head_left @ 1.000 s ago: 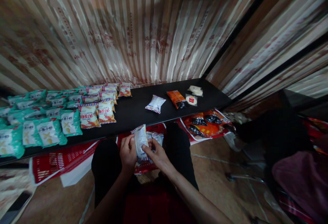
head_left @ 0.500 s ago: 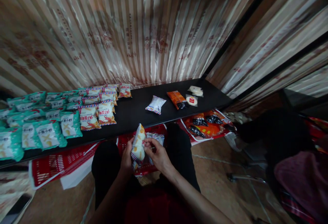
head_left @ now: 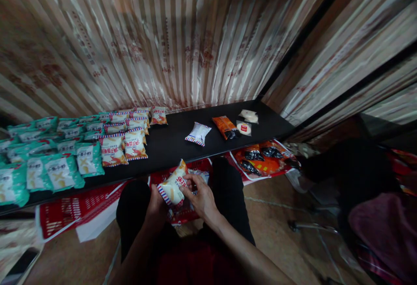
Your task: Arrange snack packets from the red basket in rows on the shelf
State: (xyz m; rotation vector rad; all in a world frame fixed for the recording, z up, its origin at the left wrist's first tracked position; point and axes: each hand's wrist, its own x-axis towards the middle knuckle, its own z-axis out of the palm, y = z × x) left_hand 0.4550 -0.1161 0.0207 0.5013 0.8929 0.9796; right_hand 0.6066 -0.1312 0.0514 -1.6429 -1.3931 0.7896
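Between my hands, above my lap, a small snack bag [head_left: 172,188] lies tilted, its front with red print turned up and its striped end toward the left. My left hand [head_left: 157,202] is closed on its left end. The fingers of my right hand [head_left: 199,193] pinch the bag's right side. Below it, a red basket [head_left: 153,178] between my knees holds more striped packs, partly hidden by my hands. Ahead on the black bench, a similar bag [head_left: 198,134] lies with its pale back up.
Rows of teal snack bags [head_left: 65,170] and striped white-and-orange bags [head_left: 135,143] fill the bench's left part. An orange packet [head_left: 224,127] and round white packs [head_left: 244,127] lie on the right. Another red basket [head_left: 58,211] sits below left; a seated person's leg [head_left: 352,176] is at right.
The bag in my hands has turned from nearly upright to slanting, showing more of its printed front and striped end. My left hand has shifted slightly left and down.
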